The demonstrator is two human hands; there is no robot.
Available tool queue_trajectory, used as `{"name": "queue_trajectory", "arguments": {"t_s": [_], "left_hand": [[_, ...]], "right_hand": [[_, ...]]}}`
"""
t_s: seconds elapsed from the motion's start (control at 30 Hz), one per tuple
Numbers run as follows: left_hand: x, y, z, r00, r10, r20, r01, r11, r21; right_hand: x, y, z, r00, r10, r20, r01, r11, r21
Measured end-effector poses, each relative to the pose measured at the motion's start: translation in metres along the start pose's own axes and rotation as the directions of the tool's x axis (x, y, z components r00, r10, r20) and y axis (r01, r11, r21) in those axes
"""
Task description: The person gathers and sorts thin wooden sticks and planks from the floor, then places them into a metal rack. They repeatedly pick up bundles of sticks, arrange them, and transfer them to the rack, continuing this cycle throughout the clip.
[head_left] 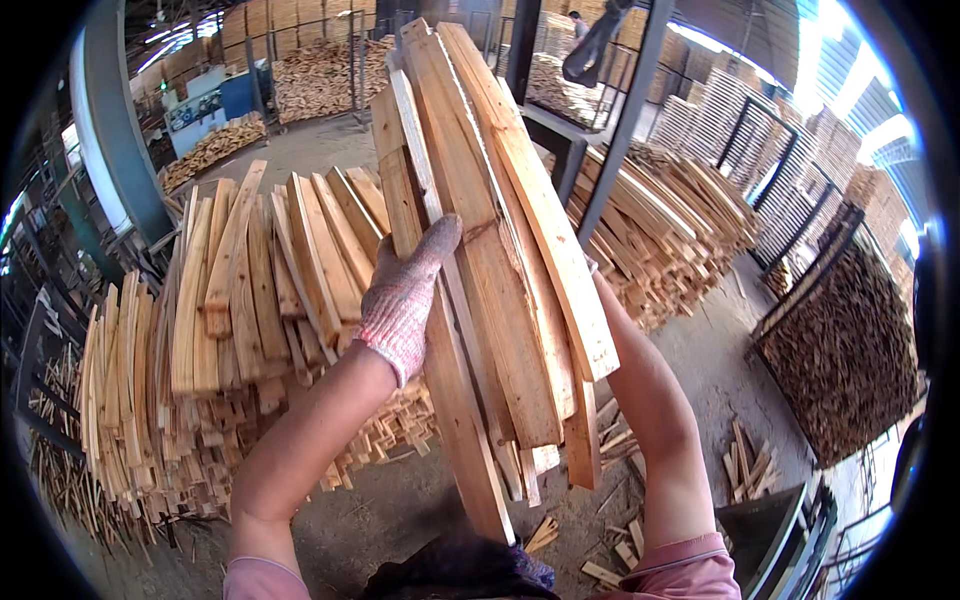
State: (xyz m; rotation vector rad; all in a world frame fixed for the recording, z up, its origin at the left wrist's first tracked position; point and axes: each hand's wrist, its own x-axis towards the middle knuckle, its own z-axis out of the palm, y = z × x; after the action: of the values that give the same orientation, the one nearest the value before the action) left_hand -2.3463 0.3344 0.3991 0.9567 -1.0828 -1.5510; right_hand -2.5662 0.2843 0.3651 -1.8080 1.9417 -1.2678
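A bundle of rough wooden boards [480, 240] is held up in front of me, tilted, with uneven ends pointing down toward my body. My left hand [405, 290], in a knitted work glove, grips the bundle's left side with the thumb across the top boards; its fingers pass underneath, out of sight. On the far side, my right hand [592, 265] is almost wholly hidden by the boards, with only a sliver of glove showing. That forearm reaches up along the right side, holding the bundle from there. One board [470, 440] juts lower than the others.
A large stack of boards [230, 300] stands at the left, another stack [660, 220] behind a dark metal frame [625, 120] at the right. A caged wood pile [850, 340] stands farther right. Offcuts [750, 465] litter the floor near a metal bin [770, 535].
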Motion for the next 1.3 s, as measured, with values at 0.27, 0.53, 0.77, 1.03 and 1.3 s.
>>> {"name": "queue_trajectory", "arguments": {"t_s": [0.27, 0.53, 0.77, 1.03, 1.3], "left_hand": [[0.122, 0.002, -0.002, 0.964, 0.019, -0.267, 0.029, 0.984, 0.174], [0.174, -0.037, -0.039, 0.930, 0.247, -0.273, 0.051, 0.650, 0.758], [0.174, -0.045, -0.030, 0.955, 0.212, -0.209, 0.016, 0.664, 0.747], [0.180, -0.040, -0.038, 0.942, 0.268, -0.202, -0.012, 0.628, 0.778], [0.183, -0.047, -0.042, 0.935, 0.285, -0.211, -0.033, 0.663, 0.748]], "right_hand": [[0.140, -0.005, 0.001, 0.988, -0.039, 0.147, 0.114, 0.826, -0.552], [0.068, 0.012, -0.003, 0.957, -0.096, 0.273, 0.027, 0.969, 0.247], [-0.013, 0.000, 0.013, 0.948, -0.009, 0.319, 0.092, 0.965, -0.246], [-0.008, 0.009, 0.023, 0.973, -0.102, 0.208, 0.195, 0.847, -0.494], [-0.005, -0.009, 0.018, 0.933, -0.015, 0.358, 0.209, 0.834, -0.510]]}}
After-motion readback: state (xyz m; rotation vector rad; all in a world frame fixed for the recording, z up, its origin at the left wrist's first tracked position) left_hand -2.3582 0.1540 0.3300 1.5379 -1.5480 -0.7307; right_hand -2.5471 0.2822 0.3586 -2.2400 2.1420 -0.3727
